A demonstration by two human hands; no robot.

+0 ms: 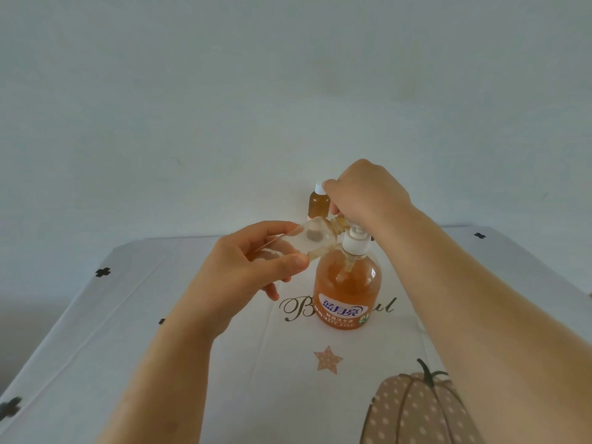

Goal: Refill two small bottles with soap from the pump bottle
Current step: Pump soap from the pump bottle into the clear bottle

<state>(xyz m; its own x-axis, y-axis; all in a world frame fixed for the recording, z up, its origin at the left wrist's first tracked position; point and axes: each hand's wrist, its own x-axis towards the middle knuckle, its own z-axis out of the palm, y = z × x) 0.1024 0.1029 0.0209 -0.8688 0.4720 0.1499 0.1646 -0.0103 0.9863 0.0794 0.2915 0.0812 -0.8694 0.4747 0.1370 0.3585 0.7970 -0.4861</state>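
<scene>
Clear bottle (312, 240), gripped in the left hand (243, 264), needed its mouth kept steady at the pump (354, 243), which the right hand (365, 193), curled over it, should have pressed slowly.

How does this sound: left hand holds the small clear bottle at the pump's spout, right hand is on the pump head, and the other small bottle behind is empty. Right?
Not quite. The head view shows the other small bottle behind holds amber soap, not empty. The rest stands: left hand holds the small clear bottle at the spout, right hand on the pump bottle.
</scene>
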